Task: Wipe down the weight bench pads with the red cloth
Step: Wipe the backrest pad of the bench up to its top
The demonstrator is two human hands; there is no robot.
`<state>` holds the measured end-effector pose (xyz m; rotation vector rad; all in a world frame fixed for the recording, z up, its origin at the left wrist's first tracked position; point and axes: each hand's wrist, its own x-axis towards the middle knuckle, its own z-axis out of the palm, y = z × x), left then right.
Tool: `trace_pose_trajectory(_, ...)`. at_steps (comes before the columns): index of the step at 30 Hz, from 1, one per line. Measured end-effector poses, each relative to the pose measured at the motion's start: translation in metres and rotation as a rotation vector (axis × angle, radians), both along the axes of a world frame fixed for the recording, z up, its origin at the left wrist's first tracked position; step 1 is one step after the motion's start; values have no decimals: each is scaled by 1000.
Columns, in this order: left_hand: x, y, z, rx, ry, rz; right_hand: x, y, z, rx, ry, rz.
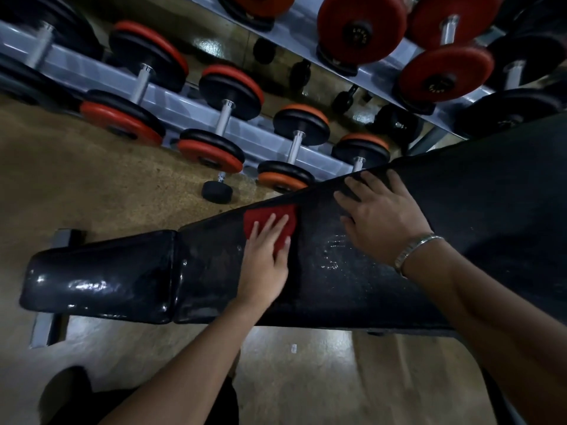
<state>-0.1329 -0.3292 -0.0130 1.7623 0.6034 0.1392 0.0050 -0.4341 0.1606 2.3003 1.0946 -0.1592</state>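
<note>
Across centre frame, glossy black long pad (pixel 399 280), abutting shorter rounded seat pad (pixel 101 280) at lower left. Flat on the long pad near its far edge, right hand (pixel 380 216), fingers spread; left hand (pixel 265 262) pressing straight-fingered on the fuzzy red cloth (pixel 260 213) by the same edge. Between hands, bare smeared surface.

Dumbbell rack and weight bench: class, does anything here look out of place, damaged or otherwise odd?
One small black dumbbell lies on the floor in front of the rack, while the other dumbbells sit on it. Shiny smears on the long pad look like wiping moisture, not damage.
</note>
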Motion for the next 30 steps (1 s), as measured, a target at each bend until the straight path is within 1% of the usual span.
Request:
trace_pose_trajectory(2,16,-10,18,-11,-7,20,0,-1,0,2,-2,9)
trace_pose_trajectory(4,11,-24,27,41,-97,-59,1,-2,0,15,-7,16)
trace_pose_trajectory(7,-21,-18,7,156,-190,-150,1,-4,0,38,0,20)
trace_pose_trajectory(8,-24,-10,-2,184,-178,-144,1,-5,0,43,-3,21)
trace_pose_trajectory(10,-15,1,-5,165,-97,-63,1,-5,-1,42,-8,21)
trace_pose_trajectory(12,0,-6,7,129,-25,23,0,-5,-3,51,-16,29)
trace_pose_trajectory(13,3,-15,15,144,-31,34,0,-5,-3,55,-20,32)
trace_pose_trajectory(14,1,-24,20,172,-64,21,0,-5,-4,54,-18,31)
trace_pose_trajectory(16,-18,-35,15,224,-133,-72,-1,-4,-1,41,-11,20)
trace_pose_trajectory(18,-43,-31,-1,267,-147,-138,-6,-4,4,10,-23,27)
trace_pose_trajectory(20,-54,-19,-13,252,-78,-124,-13,-6,11,-10,-46,55)
trace_pose_trajectory(23,-40,-22,-1,141,24,-4,-21,-12,19,-27,-92,65)
trace_pose_trajectory(24,-34,-29,9,125,21,7,-22,-14,21,-29,-107,57)
trace_pose_trajectory(26,-35,-46,23,149,-45,-36,-22,-17,23,-27,-125,37)
trace_pose_trajectory(28,-56,-57,19,189,-100,-121,-21,-20,23,-11,-127,33)
trace_pose_trajectory(30,-78,-52,6,198,-98,-137,-20,-24,22,0,-117,39)
